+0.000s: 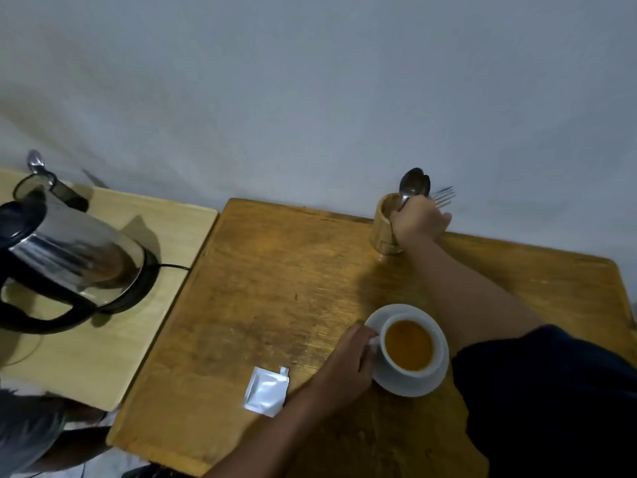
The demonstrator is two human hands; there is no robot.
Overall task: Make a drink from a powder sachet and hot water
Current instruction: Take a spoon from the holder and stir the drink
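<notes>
A white cup full of orange-brown liquid stands on a white saucer near the front of the wooden table. My left hand holds the cup's handle. My right hand reaches to the far edge and grips a spoon standing in a wooden cutlery holder, which also holds a fork. A torn silver sachet lies flat on the table left of my left forearm.
A steel electric kettle with a black handle sits on its base on a lighter side table at left, its cord running right. A dark glass with a spoon stands behind it. A grey wall backs both tables.
</notes>
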